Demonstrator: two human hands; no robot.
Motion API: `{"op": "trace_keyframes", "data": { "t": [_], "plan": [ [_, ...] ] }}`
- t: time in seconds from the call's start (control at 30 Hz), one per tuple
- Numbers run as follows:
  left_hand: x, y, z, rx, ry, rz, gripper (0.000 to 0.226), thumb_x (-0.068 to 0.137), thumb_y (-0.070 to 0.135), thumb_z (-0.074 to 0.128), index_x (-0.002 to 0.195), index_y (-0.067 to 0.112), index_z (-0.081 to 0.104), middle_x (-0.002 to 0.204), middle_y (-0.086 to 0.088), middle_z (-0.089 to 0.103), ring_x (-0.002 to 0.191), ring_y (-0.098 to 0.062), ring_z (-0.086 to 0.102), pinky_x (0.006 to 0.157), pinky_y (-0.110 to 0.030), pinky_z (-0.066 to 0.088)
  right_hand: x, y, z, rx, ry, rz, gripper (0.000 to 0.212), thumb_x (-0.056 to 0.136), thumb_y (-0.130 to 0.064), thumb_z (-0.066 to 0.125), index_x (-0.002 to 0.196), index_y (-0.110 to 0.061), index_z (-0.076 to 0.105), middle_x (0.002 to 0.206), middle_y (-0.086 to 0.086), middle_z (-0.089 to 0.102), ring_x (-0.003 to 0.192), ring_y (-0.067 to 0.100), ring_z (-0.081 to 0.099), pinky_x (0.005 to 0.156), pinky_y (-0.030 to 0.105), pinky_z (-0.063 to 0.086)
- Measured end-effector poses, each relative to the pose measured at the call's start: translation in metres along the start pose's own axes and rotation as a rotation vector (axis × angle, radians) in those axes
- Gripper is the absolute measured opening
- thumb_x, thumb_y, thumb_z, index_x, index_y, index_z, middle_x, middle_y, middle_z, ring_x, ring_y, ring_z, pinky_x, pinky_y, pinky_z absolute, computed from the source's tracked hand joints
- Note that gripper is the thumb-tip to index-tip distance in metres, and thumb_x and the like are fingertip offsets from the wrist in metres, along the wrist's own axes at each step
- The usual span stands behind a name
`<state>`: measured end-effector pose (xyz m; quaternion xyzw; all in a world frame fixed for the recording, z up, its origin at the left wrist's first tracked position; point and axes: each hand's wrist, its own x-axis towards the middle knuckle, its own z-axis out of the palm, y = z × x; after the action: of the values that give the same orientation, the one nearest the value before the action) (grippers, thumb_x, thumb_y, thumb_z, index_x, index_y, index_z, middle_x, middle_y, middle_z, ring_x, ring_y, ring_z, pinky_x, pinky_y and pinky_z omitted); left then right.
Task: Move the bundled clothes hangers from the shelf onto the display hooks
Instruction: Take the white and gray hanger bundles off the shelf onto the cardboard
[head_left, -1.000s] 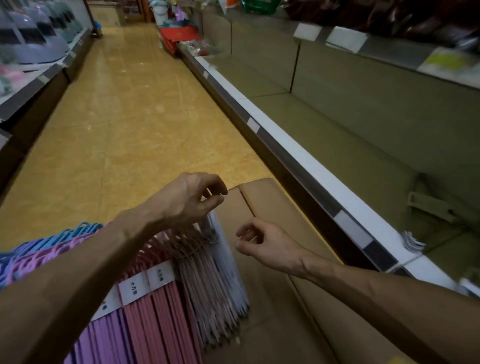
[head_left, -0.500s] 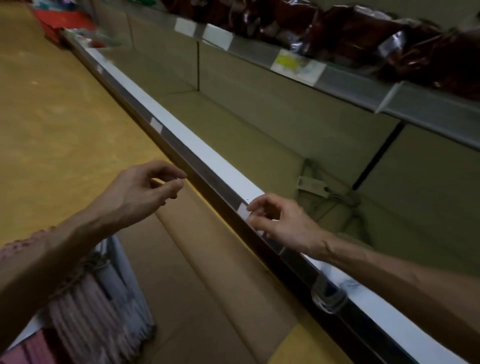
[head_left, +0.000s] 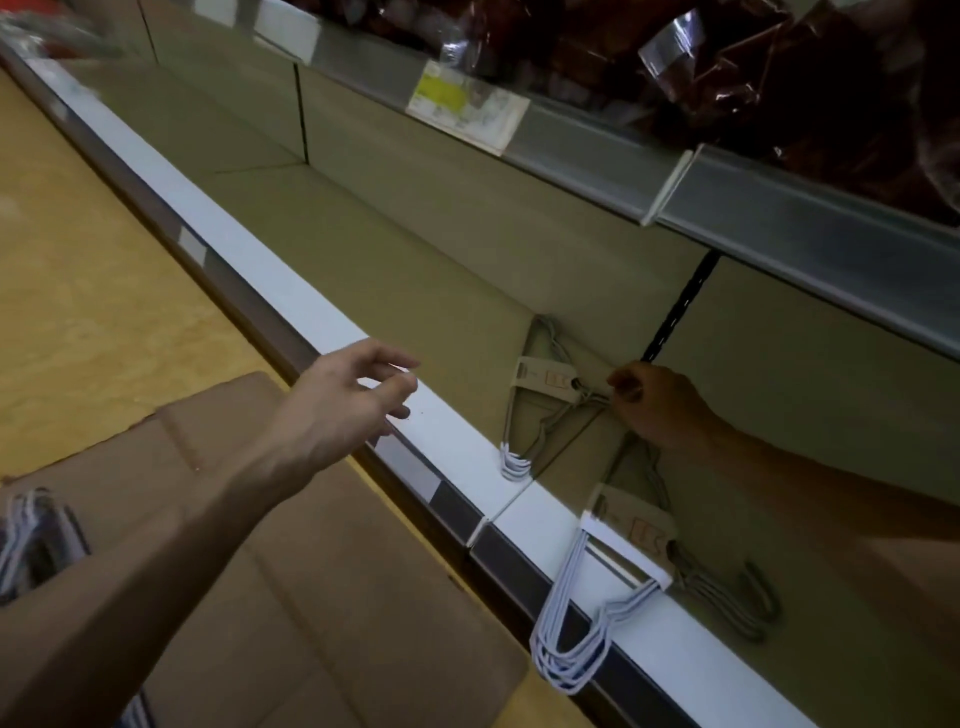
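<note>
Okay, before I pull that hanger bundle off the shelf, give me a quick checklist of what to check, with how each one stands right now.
1. Right hand has reached the far hanger bundle at its hook end: ok.
2. Firm grip on the hooks: cannot tell, the fingers are in shadow.
3. Left hand free to help: ok, open, holding nothing, above the shelf edge.
4. Near hanger bundle stable: not ok, it overhangs the shelf edge.
5. Display hooks located: cannot tell, none in view.
</note>
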<state>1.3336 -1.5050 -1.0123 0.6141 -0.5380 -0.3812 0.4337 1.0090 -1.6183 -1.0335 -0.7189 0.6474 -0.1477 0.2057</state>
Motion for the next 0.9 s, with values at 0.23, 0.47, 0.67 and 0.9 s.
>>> {"op": "trace_keyframes", "data": {
  "t": [0.23, 0.47, 0.67, 0.9],
  "plan": [
    [0.027, -0.001, 0.037, 0.03, -0.069, -0.019, 0.017, 0.097, 0.03, 0.059, 0.113, 0.029, 0.065, 0.103, 0.01, 0.066, 0.08, -0.003, 0.071, 0.064, -0.021, 0.057, 0.041, 0.024, 0.016, -0.28, -0.1, -0.068, 0.052, 0.093, -0.022, 0.065, 0.143, -0.016, 0.051, 0.14, 0.011, 0.057, 0.127, 0.035, 0.051, 0.105, 0.043, 0.046],
    [0.04, -0.002, 0.052, 0.0, -0.077, -0.051, 0.018, 0.097, 0.026, 0.059, 0.115, 0.023, 0.064, 0.103, 0.004, 0.066, 0.085, -0.011, 0.072, 0.071, -0.027, 0.061, 0.057, 0.021, 0.033, -0.389, -0.115, -0.099, 0.037, 0.094, -0.025, 0.064, 0.13, -0.013, 0.061, 0.125, 0.015, 0.063, 0.117, 0.039, 0.054, 0.093, 0.047, 0.052],
    [0.038, -0.008, 0.047, 0.03, -0.093, -0.063, 0.019, 0.098, 0.028, 0.058, 0.116, 0.025, 0.063, 0.105, 0.007, 0.065, 0.084, -0.008, 0.072, 0.072, -0.027, 0.061, 0.046, 0.022, 0.026, -0.296, -0.064, -0.124, 0.035, 0.094, -0.019, 0.065, 0.127, -0.007, 0.06, 0.12, 0.017, 0.06, 0.118, 0.036, 0.051, 0.094, 0.051, 0.049],
    [0.018, -0.008, 0.016, 0.033, -0.055, -0.09, 0.016, 0.098, 0.029, 0.058, 0.113, 0.028, 0.065, 0.104, 0.006, 0.067, 0.082, -0.007, 0.072, 0.069, -0.026, 0.059, 0.021, -0.01, 0.019, -0.217, 0.028, -0.221, 0.036, 0.093, -0.017, 0.068, 0.126, -0.004, 0.061, 0.116, 0.016, 0.062, 0.115, 0.034, 0.047, 0.091, 0.046, 0.045]
  ]
}}
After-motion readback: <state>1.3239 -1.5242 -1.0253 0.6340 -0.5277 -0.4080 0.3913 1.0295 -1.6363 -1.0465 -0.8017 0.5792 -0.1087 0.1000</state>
